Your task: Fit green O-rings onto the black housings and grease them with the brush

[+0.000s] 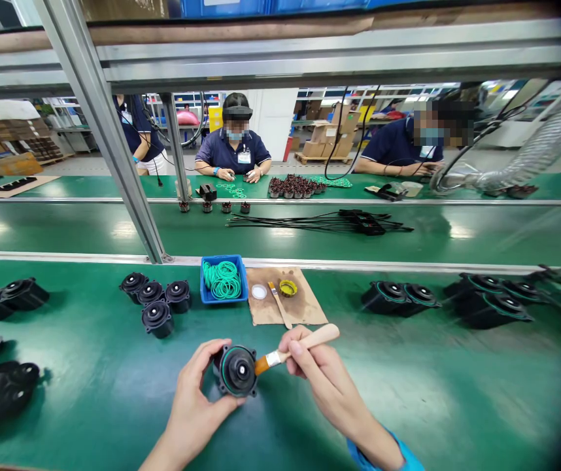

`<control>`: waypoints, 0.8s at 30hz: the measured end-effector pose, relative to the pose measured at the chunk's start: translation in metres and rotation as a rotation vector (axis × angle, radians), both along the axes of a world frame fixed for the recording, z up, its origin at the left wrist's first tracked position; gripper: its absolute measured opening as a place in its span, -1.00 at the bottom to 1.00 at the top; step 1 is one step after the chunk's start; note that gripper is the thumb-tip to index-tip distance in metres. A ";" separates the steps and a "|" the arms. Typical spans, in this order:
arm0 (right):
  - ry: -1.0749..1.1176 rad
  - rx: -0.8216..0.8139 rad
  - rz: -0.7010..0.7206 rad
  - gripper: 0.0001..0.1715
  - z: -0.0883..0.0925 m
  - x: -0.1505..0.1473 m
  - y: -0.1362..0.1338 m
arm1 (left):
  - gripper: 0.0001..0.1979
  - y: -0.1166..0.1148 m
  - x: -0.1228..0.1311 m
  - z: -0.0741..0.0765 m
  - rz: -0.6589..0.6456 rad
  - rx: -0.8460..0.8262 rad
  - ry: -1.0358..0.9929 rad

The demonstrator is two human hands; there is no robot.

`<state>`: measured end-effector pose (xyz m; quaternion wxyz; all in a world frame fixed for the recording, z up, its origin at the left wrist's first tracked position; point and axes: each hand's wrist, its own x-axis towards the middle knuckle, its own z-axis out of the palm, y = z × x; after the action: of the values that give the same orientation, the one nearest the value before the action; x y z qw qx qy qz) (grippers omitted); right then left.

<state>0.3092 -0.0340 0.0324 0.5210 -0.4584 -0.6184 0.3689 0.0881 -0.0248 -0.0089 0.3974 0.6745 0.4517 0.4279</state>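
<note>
My left hand (196, 399) grips a round black housing (236, 371) from its left side, fingers at the top and thumb below. A green ring runs around the housing's raised centre. Between the thumb and fingers of my right hand (324, 376) is a paintbrush (294, 349) with a pale wooden handle. Its orange-brown bristles meet the housing's right edge, by the green ring. Behind the housing, a stained cardboard sheet (308, 307) carries a second brush (279, 304), a yellow-rimmed cap (288, 288) and a small white disc (259, 292).
A blue bin (223, 258) holds green rings (222, 280). Black housings stand in groups at left (157, 318) and right (493, 307). Dark parts (0, 392) lie front left. A metal post (114, 144) rises ahead. Across the belt, co-workers (234, 150) sit with small motors (295, 186).
</note>
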 end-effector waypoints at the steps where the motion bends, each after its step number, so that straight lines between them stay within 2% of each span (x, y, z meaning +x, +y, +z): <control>1: -0.026 0.016 0.008 -0.49 0.000 0.001 0.001 | -0.34 0.000 0.000 0.001 -0.004 0.007 0.007; 7: -0.159 0.134 0.098 -0.47 0.012 0.006 0.005 | -0.32 -0.002 0.000 0.008 -0.027 0.051 0.076; 15: -0.408 0.206 0.440 -0.69 0.040 0.018 0.016 | -0.38 -0.003 -0.004 0.017 -0.123 0.146 0.189; 20: -0.488 0.235 0.651 -0.72 0.054 0.022 0.024 | -0.39 -0.003 -0.009 0.017 -0.155 0.213 0.271; 24: -0.546 0.202 0.742 -0.75 0.062 0.020 0.027 | -0.38 -0.006 -0.011 0.016 -0.148 0.287 0.352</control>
<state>0.3292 -0.0067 0.0943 0.2143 -0.2335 -0.8877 0.3340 0.0775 -0.0309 0.0066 0.2429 0.8194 0.3979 0.3334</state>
